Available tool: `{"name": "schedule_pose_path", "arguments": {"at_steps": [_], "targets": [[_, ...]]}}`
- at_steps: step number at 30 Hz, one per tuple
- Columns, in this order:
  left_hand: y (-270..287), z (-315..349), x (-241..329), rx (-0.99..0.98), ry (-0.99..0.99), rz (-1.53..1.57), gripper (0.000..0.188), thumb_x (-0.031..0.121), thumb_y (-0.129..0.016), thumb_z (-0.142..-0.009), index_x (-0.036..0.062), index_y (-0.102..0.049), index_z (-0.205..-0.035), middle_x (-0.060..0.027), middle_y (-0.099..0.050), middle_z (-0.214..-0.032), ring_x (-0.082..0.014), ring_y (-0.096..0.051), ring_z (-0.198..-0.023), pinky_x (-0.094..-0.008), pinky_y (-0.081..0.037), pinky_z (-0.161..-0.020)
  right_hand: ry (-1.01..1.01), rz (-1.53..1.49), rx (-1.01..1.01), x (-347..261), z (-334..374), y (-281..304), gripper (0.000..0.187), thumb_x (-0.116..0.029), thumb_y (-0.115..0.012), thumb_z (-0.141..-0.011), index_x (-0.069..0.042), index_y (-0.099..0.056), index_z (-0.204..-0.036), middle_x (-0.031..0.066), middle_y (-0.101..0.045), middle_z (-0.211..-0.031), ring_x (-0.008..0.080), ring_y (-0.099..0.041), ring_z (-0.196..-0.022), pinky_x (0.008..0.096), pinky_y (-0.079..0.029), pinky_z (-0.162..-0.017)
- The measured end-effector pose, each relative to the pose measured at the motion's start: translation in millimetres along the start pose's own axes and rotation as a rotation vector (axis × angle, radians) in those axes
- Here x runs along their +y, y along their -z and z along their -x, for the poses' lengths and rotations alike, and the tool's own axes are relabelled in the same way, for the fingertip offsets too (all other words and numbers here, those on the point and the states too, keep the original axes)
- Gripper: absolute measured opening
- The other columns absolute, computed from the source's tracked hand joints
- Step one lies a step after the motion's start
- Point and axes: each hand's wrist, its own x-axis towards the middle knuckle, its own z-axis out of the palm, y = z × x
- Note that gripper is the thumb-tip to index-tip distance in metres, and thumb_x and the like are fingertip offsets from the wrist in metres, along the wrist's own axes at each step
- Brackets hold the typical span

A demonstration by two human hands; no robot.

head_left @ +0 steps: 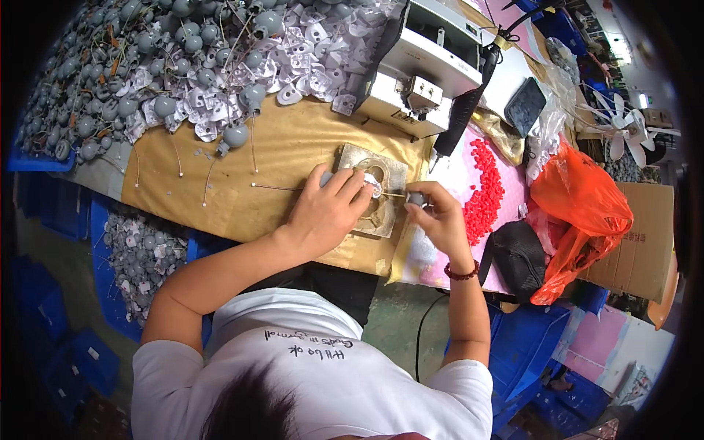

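My left hand (pixel 330 209) is curled palm down over a square metal fixture plate (pixel 390 170) with rounded recesses. A grey ball-shaped part (pixel 326 178) shows between its fingers, and a thin wire runs out leftward from under the hand. Beside my left fingertips, a small white plastic piece (pixel 373 183) sits over the plate. My right hand (pixel 442 220) pinches a grey rounded knob (pixel 416 198) between thumb and fingers at the plate's right edge. From this knob a thin yellowish stem points left toward the white piece; where its tip ends is hard to see.
Heaped grey balls with wires (pixel 165 106) and white plastic pieces (pixel 315 62) cover the back left. A white-and-black machine (pixel 418 70) stands behind the plate. At right are red small parts (pixel 482 194), a black pouch (pixel 517 253), an orange plastic bag (pixel 579 198) and a phone (pixel 525 106).
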Motion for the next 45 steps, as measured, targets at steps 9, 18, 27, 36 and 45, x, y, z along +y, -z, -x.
{"name": "schedule_pose_path", "arguments": {"at_steps": [9,18,27,36,45], "targets": [[-4,-1,-6,0.011,-0.040,0.043,0.045,0.012,-0.072,-0.073,0.0054,-0.063,-0.117,-0.0097,-0.060,-0.119,-0.0244,-0.054,-0.115,-0.0432,-0.041,-0.095,0.073,-1.027,0.116,-1,-29,-32,0.041,0.008,-0.064,-0.088,-0.005,-0.052,-0.124,0.0159,-0.065,-0.114,0.0285,-0.067,-0.104,0.0391,-0.055,-0.093],[-4,0,-13,-0.015,-0.063,0.083,0.037,0.011,-0.071,-0.073,0.0044,-0.065,-0.108,-0.0112,-0.061,-0.117,-0.0263,-0.056,-0.114,-0.0402,-0.044,-0.091,-0.099,-0.448,0.000,-17,-41,-20,0.026,-0.009,-0.077,-0.086,0.002,-0.065,-0.106,0.0067,-0.070,-0.089,0.0111,-0.065,-0.076,0.0240,-0.053,-0.069],[0,-5,-18,0.006,-0.085,0.162,0.032,0.010,-0.071,-0.074,0.0043,-0.064,-0.105,-0.0110,-0.062,-0.113,-0.0262,-0.057,-0.110,-0.0395,-0.046,-0.087,0.195,0.223,0.199,-17,-42,-46,0.039,-0.017,-0.084,-0.077,0.000,-0.065,-0.106,0.0065,-0.063,-0.075,0.0169,-0.060,-0.062,0.0295,-0.050,-0.058],[-4,-35,-7,0.023,0.124,0.163,0.031,0.013,-0.070,-0.075,0.0078,-0.062,-0.104,-0.0065,-0.059,-0.097,-0.0261,-0.057,-0.097,-0.0390,-0.046,-0.081,0.238,0.206,0.268,-15,-41,-47,0.050,-0.015,-0.081,-0.080,-0.003,-0.058,-0.122,0.0060,-0.061,-0.084,0.0197,-0.058,-0.070,0.0311,-0.049,-0.062],[-4,-36,-7,0.018,0.104,0.160,0.027,0.013,-0.069,-0.076,0.0071,-0.063,-0.102,-0.0062,-0.059,-0.094,-0.0249,-0.057,-0.095,-0.0382,-0.046,-0.080,0.179,-0.041,0.618,15,-136,64,0.041,-0.018,-0.067,-0.096,0.006,-0.055,-0.127,0.0096,-0.066,-0.110,0.0134,-0.060,-0.098,0.0260,-0.050,-0.082]]}}
